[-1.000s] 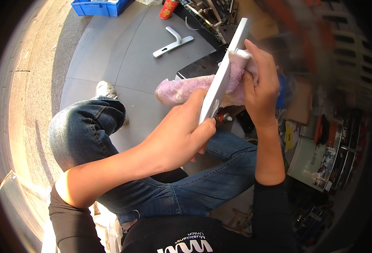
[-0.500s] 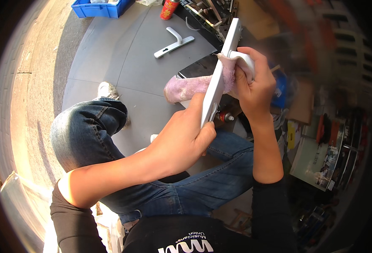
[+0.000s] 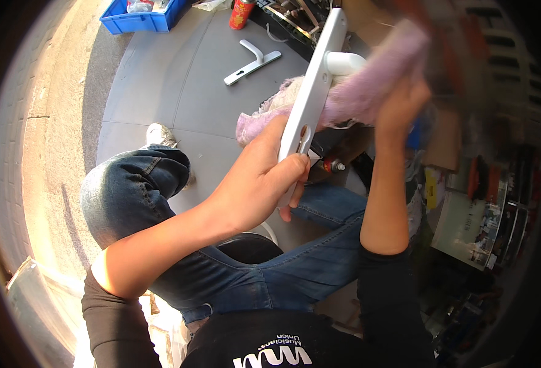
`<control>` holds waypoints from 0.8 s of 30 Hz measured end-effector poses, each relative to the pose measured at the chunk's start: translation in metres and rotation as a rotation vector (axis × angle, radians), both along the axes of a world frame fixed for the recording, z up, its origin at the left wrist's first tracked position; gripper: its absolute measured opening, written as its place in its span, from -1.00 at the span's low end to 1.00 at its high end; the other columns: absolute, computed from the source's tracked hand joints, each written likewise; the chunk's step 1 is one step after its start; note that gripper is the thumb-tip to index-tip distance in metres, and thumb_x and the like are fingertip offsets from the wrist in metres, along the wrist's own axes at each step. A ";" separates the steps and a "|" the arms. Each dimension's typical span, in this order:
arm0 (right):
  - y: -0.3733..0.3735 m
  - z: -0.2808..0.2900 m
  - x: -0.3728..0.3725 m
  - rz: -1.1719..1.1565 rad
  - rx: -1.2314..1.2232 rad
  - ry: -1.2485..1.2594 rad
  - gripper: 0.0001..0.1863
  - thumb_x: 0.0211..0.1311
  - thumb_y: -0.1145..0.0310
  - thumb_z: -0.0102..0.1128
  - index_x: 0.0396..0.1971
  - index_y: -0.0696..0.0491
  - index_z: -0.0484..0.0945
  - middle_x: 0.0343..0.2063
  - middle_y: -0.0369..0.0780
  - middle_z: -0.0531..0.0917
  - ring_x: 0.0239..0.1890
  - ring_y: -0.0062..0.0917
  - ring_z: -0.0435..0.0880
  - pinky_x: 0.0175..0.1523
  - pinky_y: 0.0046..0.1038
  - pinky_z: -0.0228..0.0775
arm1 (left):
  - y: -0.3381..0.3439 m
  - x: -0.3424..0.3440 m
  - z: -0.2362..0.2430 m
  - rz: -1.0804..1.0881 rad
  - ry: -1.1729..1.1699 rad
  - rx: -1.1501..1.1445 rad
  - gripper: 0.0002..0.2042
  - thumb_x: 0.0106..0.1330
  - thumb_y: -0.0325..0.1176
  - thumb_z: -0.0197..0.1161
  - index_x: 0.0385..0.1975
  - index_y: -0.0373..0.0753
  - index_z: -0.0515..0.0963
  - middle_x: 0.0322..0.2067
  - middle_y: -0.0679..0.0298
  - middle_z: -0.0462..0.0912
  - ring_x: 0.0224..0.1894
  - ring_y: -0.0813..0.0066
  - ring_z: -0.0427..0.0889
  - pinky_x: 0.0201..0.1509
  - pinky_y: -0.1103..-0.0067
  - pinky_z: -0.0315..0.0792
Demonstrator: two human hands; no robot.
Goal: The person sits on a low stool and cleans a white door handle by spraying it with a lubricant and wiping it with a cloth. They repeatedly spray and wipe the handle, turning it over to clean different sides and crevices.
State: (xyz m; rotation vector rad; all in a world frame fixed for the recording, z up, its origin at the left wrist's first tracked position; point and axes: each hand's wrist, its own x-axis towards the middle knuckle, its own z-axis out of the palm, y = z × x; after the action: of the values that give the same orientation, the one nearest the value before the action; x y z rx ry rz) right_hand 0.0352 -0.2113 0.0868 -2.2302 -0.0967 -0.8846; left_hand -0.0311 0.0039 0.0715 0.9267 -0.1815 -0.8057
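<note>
My left hand is closed round the lower end of a white door handle. Its long backplate is held up at a slant, with the keyhole just above my thumb and the lever sticking out to the right. A worn, pinkish-purple cloth runs behind the plate and out to the right below the lever. My right hand, blurred by motion, grips the cloth's right-hand part; its fingers do not show clearly. A second white door handle lies on the grey floor tiles farther off.
A blue crate and a red spray can stand at the far side. Another can is near my right knee. Metal parts are heaped beyond the handle, and cluttered goods line the right side.
My right hand has left the lever and swung up and right, drawing the cloth out from it. The handle in my left hand has shifted slightly left.
</note>
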 end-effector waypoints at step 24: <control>0.042 -0.001 -0.087 1.115 1.530 -0.031 -0.38 0.29 -0.13 -0.28 0.29 -0.20 0.01 0.24 0.00 0.13 0.23 -0.22 0.24 0.27 0.10 0.00 | -0.011 0.012 -0.007 0.135 -0.135 0.065 -0.58 0.21 -0.40 -0.16 0.09 -0.35 0.13 -0.16 0.07 0.41 -0.31 0.37 0.59 -0.26 0.43 0.55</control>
State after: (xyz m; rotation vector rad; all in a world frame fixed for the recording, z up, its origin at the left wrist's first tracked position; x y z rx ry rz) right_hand -0.0521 -0.1690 0.0859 -0.5019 -0.4387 -0.1301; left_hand -0.0193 -0.0068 0.0641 1.0442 -0.2092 -0.6273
